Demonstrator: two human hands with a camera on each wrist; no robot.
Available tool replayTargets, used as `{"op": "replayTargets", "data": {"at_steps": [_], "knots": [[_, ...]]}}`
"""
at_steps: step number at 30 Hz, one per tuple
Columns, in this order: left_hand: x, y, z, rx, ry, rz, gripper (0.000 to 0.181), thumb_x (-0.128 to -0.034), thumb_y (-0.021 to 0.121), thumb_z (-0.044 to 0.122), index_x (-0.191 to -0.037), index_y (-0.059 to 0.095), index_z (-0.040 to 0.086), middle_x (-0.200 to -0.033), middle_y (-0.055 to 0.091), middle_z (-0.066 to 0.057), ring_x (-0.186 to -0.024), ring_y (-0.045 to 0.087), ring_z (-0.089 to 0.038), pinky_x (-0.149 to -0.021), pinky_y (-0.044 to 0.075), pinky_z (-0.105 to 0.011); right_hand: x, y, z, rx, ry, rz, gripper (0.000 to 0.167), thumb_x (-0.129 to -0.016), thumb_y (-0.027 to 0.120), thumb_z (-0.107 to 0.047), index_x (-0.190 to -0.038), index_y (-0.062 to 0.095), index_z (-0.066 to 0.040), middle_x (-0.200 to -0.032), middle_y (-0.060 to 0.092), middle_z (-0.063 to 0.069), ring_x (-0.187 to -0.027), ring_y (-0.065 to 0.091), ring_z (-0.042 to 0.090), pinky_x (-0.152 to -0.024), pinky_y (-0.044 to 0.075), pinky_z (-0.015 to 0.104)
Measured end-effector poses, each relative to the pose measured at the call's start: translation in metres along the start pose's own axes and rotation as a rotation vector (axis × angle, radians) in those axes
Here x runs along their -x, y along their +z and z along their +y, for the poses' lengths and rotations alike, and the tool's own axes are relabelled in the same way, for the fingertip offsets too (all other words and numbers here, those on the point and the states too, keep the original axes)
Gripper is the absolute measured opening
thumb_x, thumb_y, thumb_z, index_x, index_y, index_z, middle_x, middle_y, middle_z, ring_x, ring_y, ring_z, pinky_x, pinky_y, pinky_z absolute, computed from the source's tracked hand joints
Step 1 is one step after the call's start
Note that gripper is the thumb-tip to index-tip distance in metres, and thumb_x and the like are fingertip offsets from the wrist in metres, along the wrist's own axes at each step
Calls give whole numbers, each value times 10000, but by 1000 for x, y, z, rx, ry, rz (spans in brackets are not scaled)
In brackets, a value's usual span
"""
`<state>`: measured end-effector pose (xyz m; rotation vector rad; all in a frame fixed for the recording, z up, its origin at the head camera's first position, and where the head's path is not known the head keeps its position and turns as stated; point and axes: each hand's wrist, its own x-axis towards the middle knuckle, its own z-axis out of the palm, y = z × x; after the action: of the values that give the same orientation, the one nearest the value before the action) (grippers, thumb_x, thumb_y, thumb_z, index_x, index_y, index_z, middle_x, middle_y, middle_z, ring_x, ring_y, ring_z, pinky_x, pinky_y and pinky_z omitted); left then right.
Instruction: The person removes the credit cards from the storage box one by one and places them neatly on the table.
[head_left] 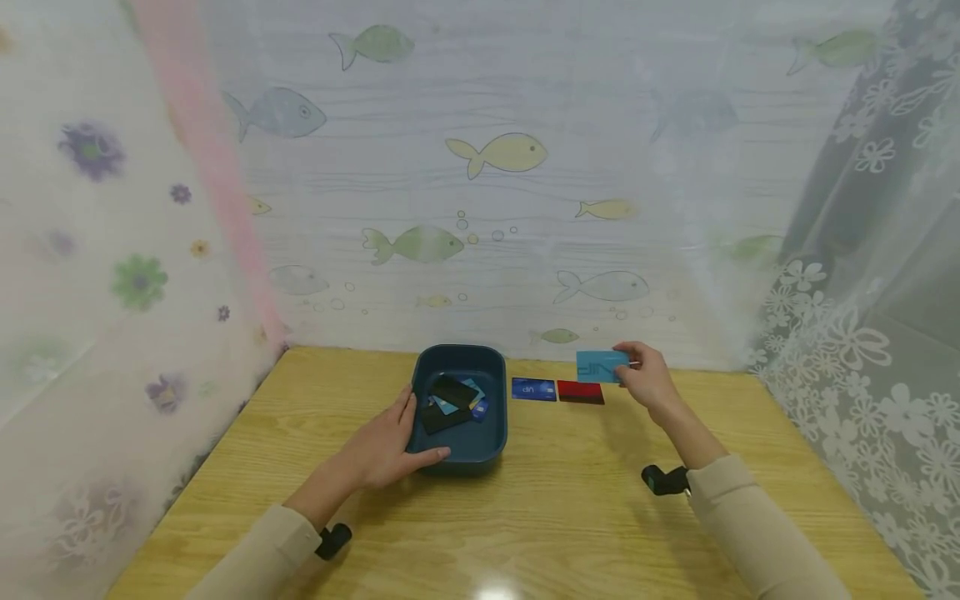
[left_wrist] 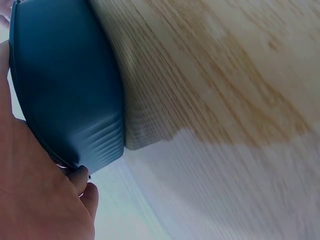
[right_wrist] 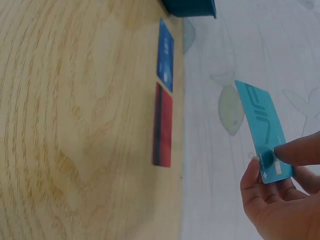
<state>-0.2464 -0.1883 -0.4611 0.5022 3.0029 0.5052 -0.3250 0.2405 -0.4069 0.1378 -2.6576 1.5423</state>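
Card in light blue [head_left: 598,367] is up off the bench [head_left: 555,517], right of centre in the head view, pinched by the right hand [head_left: 649,380] with the thumb on its face. The right wrist view puts it at the lower right of the frame, tilted, with fingers curled behind it. Just below it in the head view, a red card [head_left: 581,392] with a dark stripe lies flat on the bench, and just left of that lies a blue card [head_left: 534,389]. Near the middle of the frame, left of those two, stands a dark teal box [head_left: 494,421]; inside it black cards [head_left: 453,392] and smaller-showing blue cards [head_left: 481,409] overlap. The left hand [head_left: 381,443] grips the box at its left side, thumb over the near rim and fingers along the outer wall; the left wrist view shows that wall at the upper left. Beige sleeves [head_left: 757,525] cover both arms at the bottom of the head view, and a curtain [head_left: 510,192] printed with fish fills the top
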Motion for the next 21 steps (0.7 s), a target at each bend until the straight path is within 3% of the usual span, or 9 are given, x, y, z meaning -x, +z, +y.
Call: {"op": "replayTargets", "data": {"at_steps": [3, 9, 21], "knots": [[0, -1, 0, 3, 6, 2, 1253, -835, 391, 920, -1625, 133, -19, -1712, 38, -165, -1522, 253, -413, -1181, 309, -571, -1, -2, 4, 4, 17, 2, 452, -1029, 472, 17, -1475, 438, 83, -1328, 482, 298, -1082, 577, 358, -800, 567, 304], [0, -1, 0, 5, 0, -7, 1246, -841, 399, 912, -1627, 120, -13, -1712, 33, -162, -1524, 248, -411, -1183, 307, -569, -2, -5, 15, 13, 37, -7, 455, -1026, 479, 23, -1472, 427, 101, -1332, 454, 314, -1091, 564, 368, -868, 568, 448], [0, -2, 0, -6, 5, -3, 1225, -858, 410, 893, -1623, 129, -21, -1711, 32, -170, -1530, 233, -404, -1189, 300, -562, -3, -16, 41, 26, 70, -6, 485, -996, 455, 35, -1469, 408, 132, -1394, 402, 363, -1105, 515, 376, -892, 553, 511]]}}
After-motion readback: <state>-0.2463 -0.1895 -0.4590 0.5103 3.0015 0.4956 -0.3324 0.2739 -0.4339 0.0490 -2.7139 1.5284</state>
